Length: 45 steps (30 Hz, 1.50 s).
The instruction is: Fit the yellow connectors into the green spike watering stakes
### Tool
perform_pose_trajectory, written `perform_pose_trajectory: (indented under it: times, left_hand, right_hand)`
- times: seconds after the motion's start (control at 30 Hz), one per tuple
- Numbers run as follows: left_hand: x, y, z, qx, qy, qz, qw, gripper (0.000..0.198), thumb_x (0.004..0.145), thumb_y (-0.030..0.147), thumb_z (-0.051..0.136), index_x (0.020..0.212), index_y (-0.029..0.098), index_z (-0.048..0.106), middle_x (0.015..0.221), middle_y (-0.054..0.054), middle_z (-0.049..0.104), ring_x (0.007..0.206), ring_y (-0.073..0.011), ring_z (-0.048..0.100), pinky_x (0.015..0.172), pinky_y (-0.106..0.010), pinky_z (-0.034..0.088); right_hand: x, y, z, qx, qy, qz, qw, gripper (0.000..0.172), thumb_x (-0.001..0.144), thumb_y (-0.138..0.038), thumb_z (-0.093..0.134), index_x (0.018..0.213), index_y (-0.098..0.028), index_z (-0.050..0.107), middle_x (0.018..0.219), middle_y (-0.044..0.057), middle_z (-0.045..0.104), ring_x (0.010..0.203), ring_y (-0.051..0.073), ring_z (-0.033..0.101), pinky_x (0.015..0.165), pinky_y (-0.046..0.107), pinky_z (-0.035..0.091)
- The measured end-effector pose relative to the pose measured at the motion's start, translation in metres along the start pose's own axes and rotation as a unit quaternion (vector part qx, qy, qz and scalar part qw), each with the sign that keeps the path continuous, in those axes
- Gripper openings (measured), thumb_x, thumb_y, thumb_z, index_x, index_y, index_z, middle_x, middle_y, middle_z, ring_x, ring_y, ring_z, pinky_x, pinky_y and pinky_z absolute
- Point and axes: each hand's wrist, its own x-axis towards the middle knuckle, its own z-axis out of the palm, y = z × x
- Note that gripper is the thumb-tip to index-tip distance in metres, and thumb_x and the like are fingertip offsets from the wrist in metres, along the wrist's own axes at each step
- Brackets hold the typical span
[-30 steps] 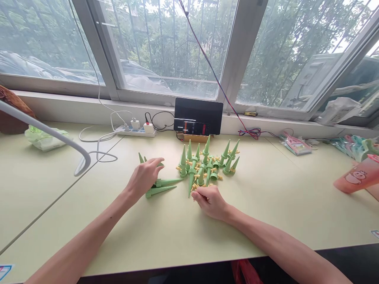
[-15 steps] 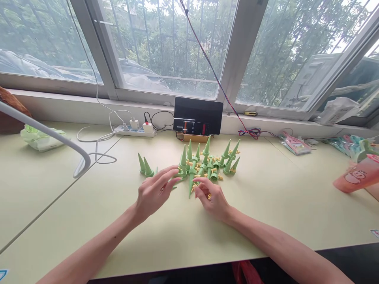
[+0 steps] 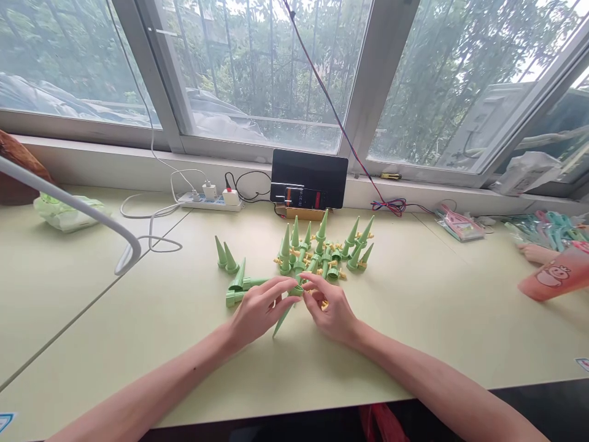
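A green plastic cone spike (image 3: 284,314) is pinched at its wide end between my left hand (image 3: 260,310) and my right hand (image 3: 332,308), its tip pointing down toward me. Both hands meet just in front of a cluster of upright green spikes with yellow fittings (image 3: 324,253). A small yellow piece (image 3: 324,304) lies by my right fingers. To the left, a few bare green cones (image 3: 235,277) stand or lie on the pale green table (image 3: 414,319).
A black tablet with a phone leaning on it (image 3: 308,181) stands at the back, a white power strip with cables (image 3: 209,201) to its left. A white lamp arm (image 3: 83,212) crosses the left. Another person's hand (image 3: 534,252) and an orange pouch (image 3: 554,276) are at far right.
My left hand left the bare cones at the left and came to the middle. Both hands now hold one spike lifted from the front of the cluster.
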Motion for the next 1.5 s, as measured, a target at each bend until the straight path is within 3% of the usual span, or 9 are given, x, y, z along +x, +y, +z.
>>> perform_pose_trajectory:
  times: [0.27,0.43,0.67,1.07,1.3,1.5]
  left_hand:
    - [0.0018,0.003,0.0013,-0.049,-0.039,-0.047,0.997,0.018,0.094,0.021,0.062,0.112,0.02,0.061,0.099,-0.005,0.067,0.06,-0.006,0.06,0.053,-0.017,0.054]
    - [0.0019,0.0038,0.0015,-0.053,-0.039,-0.072,0.995,0.018,0.093,0.021,0.063,0.111,0.02,0.061,0.103,-0.006,0.062,0.054,-0.004,0.056,0.052,-0.018,0.053]
    - [0.0032,0.0051,0.0021,-0.051,-0.062,-0.139,0.987,0.011,0.094,0.026,0.061,0.103,0.019,0.063,0.092,-0.003,0.06,0.056,-0.0064,0.055,0.052,-0.02,0.053]
    - [0.0038,0.006,0.0024,-0.074,-0.059,-0.129,0.987,0.006,0.094,0.021,0.059,0.098,0.018,0.062,0.094,-0.004,0.059,0.059,-0.0062,0.057,0.052,-0.019,0.054]
    - [0.0037,0.0052,0.0013,-0.074,-0.057,-0.13,0.987,0.01,0.091,0.022,0.064,0.098,0.018,0.058,0.098,-0.004,0.056,0.06,-0.0054,0.055,0.053,-0.02,0.056]
    - [0.0064,0.0056,0.0001,-0.067,-0.015,-0.135,0.989,0.012,0.09,0.024,0.063,0.087,0.018,0.053,0.093,-0.004,0.055,0.066,-0.0078,0.055,0.052,-0.019,0.056]
  right_hand:
    - [0.0011,-0.0024,-0.0013,-0.017,-0.003,-0.002,1.0,0.029,0.093,-0.019,0.05,0.122,-0.019,0.056,0.087,0.005,0.069,0.045,0.007,0.049,0.048,0.022,0.042]
    - [0.0018,-0.0057,-0.002,-0.024,0.002,0.0,1.0,0.026,0.093,-0.019,0.05,0.118,-0.019,0.058,0.089,0.006,0.071,0.046,0.008,0.052,0.048,0.022,0.043]
    - [0.0011,-0.0042,-0.0013,-0.02,0.002,-0.014,1.0,0.022,0.093,-0.017,0.051,0.112,-0.018,0.062,0.089,0.006,0.073,0.048,0.009,0.053,0.049,0.022,0.043]
    - [0.0026,-0.0072,-0.0018,-0.03,0.009,-0.007,0.999,0.02,0.094,-0.018,0.05,0.109,-0.017,0.062,0.09,0.006,0.073,0.049,0.009,0.054,0.049,0.023,0.044]
    - [0.0039,-0.0082,-0.003,-0.019,0.057,0.024,0.998,0.014,0.095,-0.023,0.052,0.102,-0.017,0.063,0.087,0.007,0.071,0.053,0.012,0.059,0.048,0.024,0.046]
    - [0.0041,-0.0083,-0.0045,0.017,0.12,0.034,0.992,0.02,0.099,-0.034,0.05,0.093,-0.018,0.06,0.074,0.002,0.063,0.047,0.01,0.055,0.042,0.022,0.044]
